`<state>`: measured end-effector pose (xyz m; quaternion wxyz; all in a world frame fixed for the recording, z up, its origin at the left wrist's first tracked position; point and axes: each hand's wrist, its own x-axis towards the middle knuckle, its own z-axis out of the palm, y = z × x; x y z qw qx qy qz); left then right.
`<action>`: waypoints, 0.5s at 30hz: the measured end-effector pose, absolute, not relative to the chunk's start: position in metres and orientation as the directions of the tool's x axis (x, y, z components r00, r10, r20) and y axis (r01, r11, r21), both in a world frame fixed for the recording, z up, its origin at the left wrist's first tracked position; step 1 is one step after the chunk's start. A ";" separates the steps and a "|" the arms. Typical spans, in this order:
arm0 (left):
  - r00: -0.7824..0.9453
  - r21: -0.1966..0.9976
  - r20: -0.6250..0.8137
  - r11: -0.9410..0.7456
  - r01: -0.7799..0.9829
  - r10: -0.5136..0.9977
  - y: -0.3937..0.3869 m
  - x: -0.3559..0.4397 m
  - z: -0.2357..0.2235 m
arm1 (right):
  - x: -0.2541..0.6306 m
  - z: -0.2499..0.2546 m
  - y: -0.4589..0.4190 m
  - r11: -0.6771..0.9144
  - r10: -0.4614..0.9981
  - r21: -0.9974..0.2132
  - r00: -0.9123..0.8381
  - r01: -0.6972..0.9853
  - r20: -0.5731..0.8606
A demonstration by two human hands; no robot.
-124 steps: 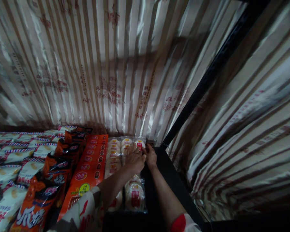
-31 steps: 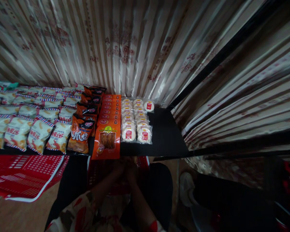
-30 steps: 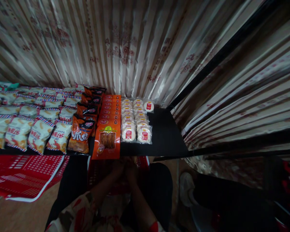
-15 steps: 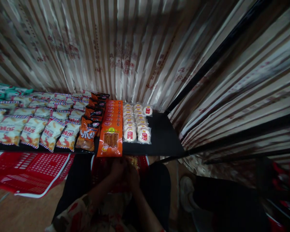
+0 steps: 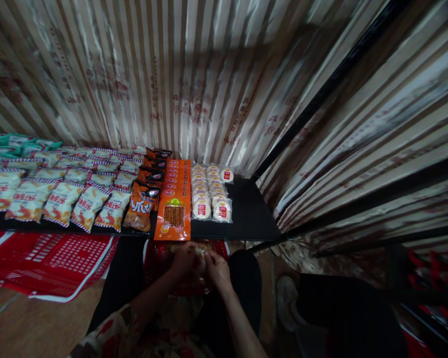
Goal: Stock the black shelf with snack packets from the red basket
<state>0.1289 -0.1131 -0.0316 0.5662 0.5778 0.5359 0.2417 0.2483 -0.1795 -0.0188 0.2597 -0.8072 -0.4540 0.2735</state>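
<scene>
My left hand [image 5: 185,262] and my right hand [image 5: 217,267] are close together over a red basket [image 5: 160,263] on my lap, below the shelf's front edge. Both have curled fingers around a pale packet [image 5: 199,254] in the basket; the dark hides the detail. On the black shelf [image 5: 252,214] above stand two rows of clear packets of round white cakes [image 5: 211,196], with a single packet [image 5: 227,175] at the back right. An orange row of stick snack packs [image 5: 175,204] lies to their left.
Orange-black bags [image 5: 144,201] and several white striped-edge snack bags [image 5: 59,199] fill the shelf to the left. Red baskets [image 5: 45,261] lie on the floor at left. A striped foil curtain [image 5: 179,74] backs the shelf. A black post [image 5: 321,94] slants at right.
Earlier both hands were at the back of the shelf on the cake packets. They have since dropped to the basket on my lap, and over the last second have risen slightly into clearer view.
</scene>
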 end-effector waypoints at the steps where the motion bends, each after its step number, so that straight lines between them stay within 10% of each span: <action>1: 0.320 0.918 -0.323 0.213 0.335 0.891 -0.115 0.129 -0.029 | 0.250 -0.014 -0.180 -0.444 0.879 -0.667 0.436 0.598 -0.194; 15: 0.379 0.887 -0.268 0.073 0.455 0.886 -0.119 0.128 0.005 | 0.271 0.022 -0.175 -0.276 0.932 -0.903 0.322 0.329 -0.168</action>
